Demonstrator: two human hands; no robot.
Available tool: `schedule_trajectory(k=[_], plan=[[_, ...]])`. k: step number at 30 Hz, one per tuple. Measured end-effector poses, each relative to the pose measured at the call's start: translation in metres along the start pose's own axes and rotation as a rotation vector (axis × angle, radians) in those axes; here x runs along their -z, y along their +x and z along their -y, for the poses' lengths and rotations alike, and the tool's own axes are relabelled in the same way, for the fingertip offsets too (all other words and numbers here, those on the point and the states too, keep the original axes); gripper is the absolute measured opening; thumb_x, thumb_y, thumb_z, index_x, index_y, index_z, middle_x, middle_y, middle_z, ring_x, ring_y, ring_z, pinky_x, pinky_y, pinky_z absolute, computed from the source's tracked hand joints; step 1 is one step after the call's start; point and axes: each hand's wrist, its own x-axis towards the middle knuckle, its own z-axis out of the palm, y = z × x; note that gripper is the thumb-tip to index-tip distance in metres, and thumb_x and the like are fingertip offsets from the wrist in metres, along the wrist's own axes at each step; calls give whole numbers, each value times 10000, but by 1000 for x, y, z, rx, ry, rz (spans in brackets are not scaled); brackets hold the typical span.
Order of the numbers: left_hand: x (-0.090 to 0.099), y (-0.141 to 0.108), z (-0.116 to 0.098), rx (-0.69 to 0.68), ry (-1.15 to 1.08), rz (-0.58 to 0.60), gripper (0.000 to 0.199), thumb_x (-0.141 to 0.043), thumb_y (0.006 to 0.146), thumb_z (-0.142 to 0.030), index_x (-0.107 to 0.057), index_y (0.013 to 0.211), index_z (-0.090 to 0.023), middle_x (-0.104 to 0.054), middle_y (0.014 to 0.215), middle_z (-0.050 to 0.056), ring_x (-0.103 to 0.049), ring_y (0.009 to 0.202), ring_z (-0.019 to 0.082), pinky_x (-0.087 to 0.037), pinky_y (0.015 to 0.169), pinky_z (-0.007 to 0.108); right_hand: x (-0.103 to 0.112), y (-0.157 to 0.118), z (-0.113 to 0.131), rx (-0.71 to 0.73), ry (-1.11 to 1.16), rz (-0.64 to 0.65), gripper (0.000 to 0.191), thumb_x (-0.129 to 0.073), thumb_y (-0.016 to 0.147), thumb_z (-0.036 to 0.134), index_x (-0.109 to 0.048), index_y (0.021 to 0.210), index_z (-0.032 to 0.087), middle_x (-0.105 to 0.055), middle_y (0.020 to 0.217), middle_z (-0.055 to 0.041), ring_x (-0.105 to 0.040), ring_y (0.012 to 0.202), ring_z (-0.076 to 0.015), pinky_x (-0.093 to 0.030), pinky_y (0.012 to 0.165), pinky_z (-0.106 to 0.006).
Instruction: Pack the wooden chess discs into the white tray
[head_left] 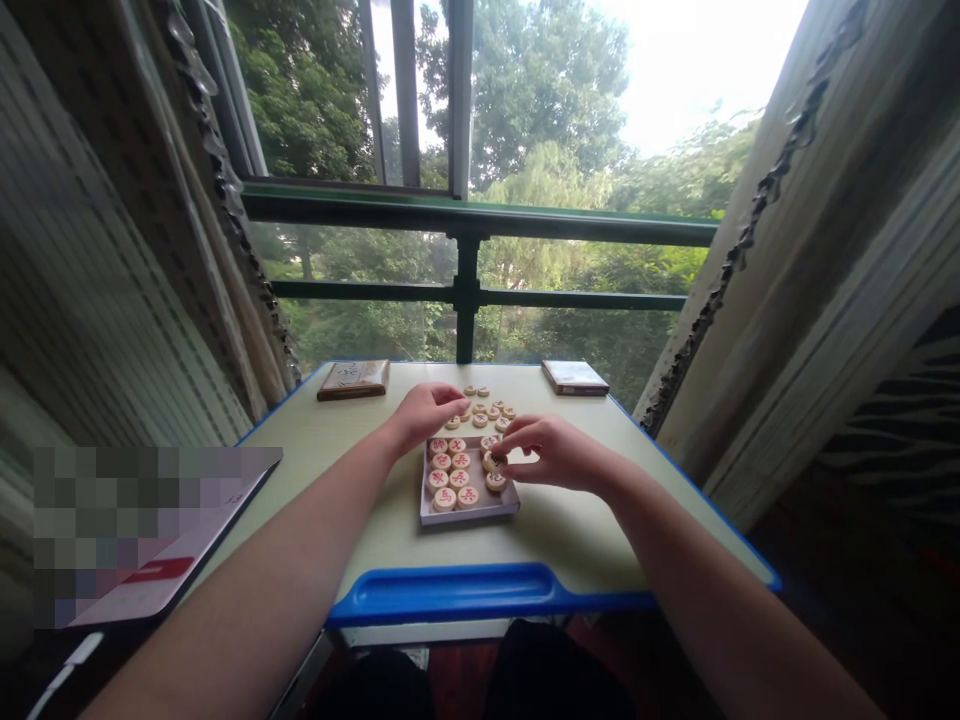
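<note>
A round game piece (pixel 490 462), lying in the right-hand column of the shallow box (pixel 471 515), looks light, stiff and smooth, not very fragile but apt to slide; its rim should give the best hold, with thumb and fingertip on opposite sides. It sits right at the tips of the right hand (pixel 555 452), whose thumb and forefinger pinch it from the box's right side. Two columns of red-marked pieces (pixel 460 480) fill the box's left half. Just beyond the box's far edge lie loose pieces (pixel 480 420), and the left hand (pixel 424 412) bends over them from the left, fingers together; its tips are too small and shaded to tell whether they grip one.
</note>
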Motion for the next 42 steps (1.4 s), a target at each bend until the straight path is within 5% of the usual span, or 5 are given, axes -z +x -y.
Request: schedule_trajectory(k=[10, 20, 29, 37, 42], plan=[[0, -15, -25, 80, -149, 327, 274, -737, 557, -331, -709, 740, -129, -689, 682, 69, -613, 671, 173, -448, 683, 305, -2, 2, 0, 20, -73, -237, 196, -658, 697, 267, -681, 872, 181, -645, 833, -55, -528, 623, -102, -445, 592, -230], [5, 6, 5, -35, -106, -135, 370, -613, 657, -477, -682, 738, -123, -679, 693, 73, -585, 700, 166, -432, 716, 301, 4, 1, -6, -67, -131, -212, 182, -580, 752, 316, -649, 830, 166, -623, 804, -49, -485, 622, -103, -407, 600, -234], [2, 7, 19, 145, 31, -22, 195, -603, 565, -143, -703, 733, -144, -699, 796, 68, -616, 805, 209, -454, 752, 301, 2, 6, -30, -264, -208, -293, 193, -563, 736, 299, -637, 853, 164, -637, 826, -52, -512, 655, -124, -410, 622, -246], [1, 15, 32, 176, 14, 50, 196, -648, 496, -146, -683, 688, -128, -662, 657, 51, -585, 635, 167, -447, 600, 269, -3, 5, -57, -468, -252, -30, 215, -577, 701, 305, -664, 838, 164, -659, 840, -59, -555, 680, -150, -408, 620, -252], [3, 16, 33, 184, 57, 6, 295, -598, 525, -116, -689, 805, -129, -630, 614, 29, -501, 502, 112, -375, 482, 231, -5, 6, -56, -447, -203, -31, 251, -573, 714, 303, -659, 906, 166, -658, 881, -53, -544, 643, -125, -409, 605, -237]])
